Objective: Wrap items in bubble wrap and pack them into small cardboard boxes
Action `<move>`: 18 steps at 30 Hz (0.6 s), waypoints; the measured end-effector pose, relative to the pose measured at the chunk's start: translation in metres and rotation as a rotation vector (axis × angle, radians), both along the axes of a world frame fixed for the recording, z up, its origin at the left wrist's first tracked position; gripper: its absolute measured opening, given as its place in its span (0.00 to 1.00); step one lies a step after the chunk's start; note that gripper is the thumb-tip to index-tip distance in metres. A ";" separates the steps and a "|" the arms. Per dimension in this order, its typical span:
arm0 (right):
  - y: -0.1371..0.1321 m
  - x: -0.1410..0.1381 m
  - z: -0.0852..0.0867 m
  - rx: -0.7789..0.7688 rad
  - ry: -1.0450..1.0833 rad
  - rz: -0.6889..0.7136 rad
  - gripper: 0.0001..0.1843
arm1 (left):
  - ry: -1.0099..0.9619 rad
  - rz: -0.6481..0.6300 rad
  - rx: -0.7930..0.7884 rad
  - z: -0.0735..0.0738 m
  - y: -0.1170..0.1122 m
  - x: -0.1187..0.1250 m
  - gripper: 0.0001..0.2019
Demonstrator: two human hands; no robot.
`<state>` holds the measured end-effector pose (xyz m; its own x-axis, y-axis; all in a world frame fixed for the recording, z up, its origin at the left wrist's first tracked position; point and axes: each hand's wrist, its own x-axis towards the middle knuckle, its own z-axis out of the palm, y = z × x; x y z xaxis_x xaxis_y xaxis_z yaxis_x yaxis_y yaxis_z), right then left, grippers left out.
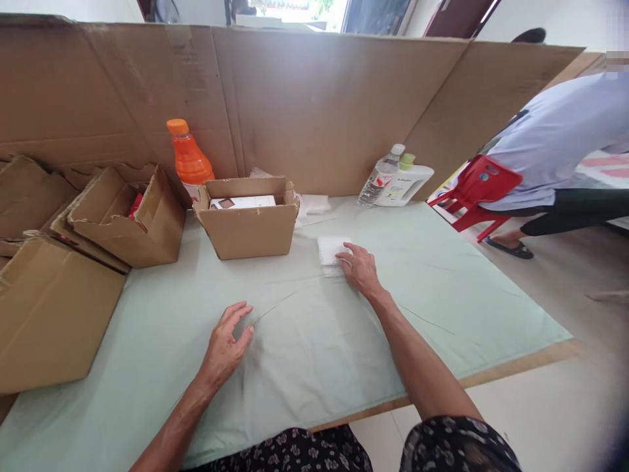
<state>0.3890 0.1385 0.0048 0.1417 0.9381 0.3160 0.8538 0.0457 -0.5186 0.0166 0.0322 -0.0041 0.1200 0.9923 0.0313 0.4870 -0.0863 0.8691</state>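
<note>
My right hand (pixel 360 269) lies flat with its fingers stretched out on a small white folded cloth (pixel 330 252) on the pale green table cover (pixel 442 288). My left hand (pixel 227 344) rests on the cover nearer to me, fingers spread and slightly curled, holding nothing. Just behind the cloth stands a small open cardboard box (pixel 248 223) with a white item (pixel 242 202) inside.
Torn cardboard boxes (pixel 122 216) and flat cardboard (pixel 49 314) crowd the left side. An orange bottle (pixel 189 157) stands behind them. A clear water bottle (pixel 379 176) and a white jug (pixel 405 183) stand at the back right. A cardboard wall (pixel 314 98) screens the table's far edge. Another person (pixel 555 151) sits on a red stool (pixel 474 190) at right.
</note>
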 end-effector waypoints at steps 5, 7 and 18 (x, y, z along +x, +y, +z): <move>-0.022 -0.035 0.038 0.056 0.072 0.055 0.15 | 0.063 -0.037 0.121 0.018 -0.002 0.002 0.20; -0.044 -0.048 0.065 0.118 0.163 0.150 0.14 | 0.087 -0.026 0.202 0.024 0.000 0.003 0.25; -0.106 -0.122 0.177 0.286 0.436 0.444 0.05 | -0.177 -0.055 0.130 0.042 0.012 0.035 0.40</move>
